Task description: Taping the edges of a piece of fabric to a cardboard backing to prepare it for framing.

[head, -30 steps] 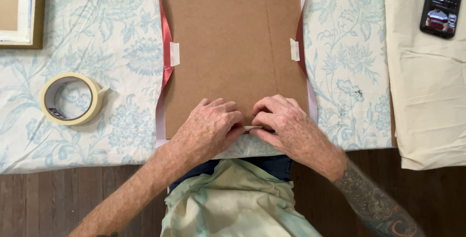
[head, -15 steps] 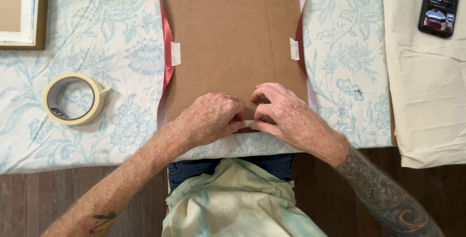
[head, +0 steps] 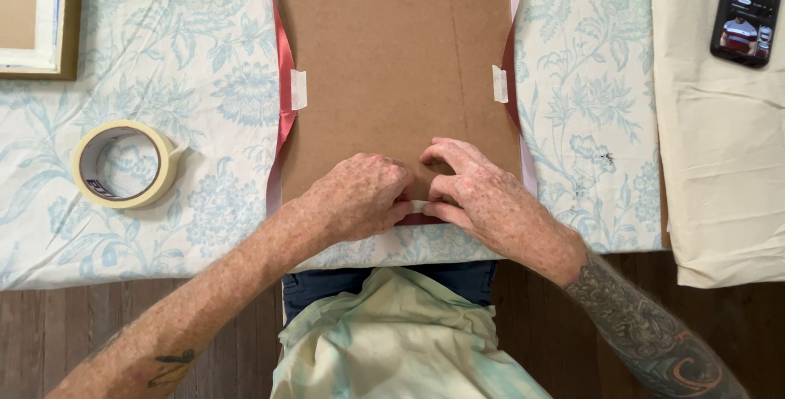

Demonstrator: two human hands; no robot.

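Observation:
A brown cardboard sheet (head: 392, 64) lies on a red-pink fabric (head: 284, 96) whose edges fold up over its sides, held by two small strips of tape (head: 298, 89). My left hand (head: 356, 199) and my right hand (head: 482, 195) rest together at the sheet's near edge. Between their fingertips they press a short strip of pale tape (head: 419, 205) down over the red fabric edge. Both hands are curled, fingers touching the cardboard.
A roll of cream masking tape (head: 123, 163) lies left on the floral tablecloth (head: 188, 56). A wooden picture frame (head: 37, 15) sits at the top left. At the right, a phone (head: 748, 8) lies on a cream cloth (head: 719, 162). Dark wooden floor lies below.
Both hands have shifted slightly up the cardboard's near edge and drawn closer together over the tape strip. The rest has not moved.

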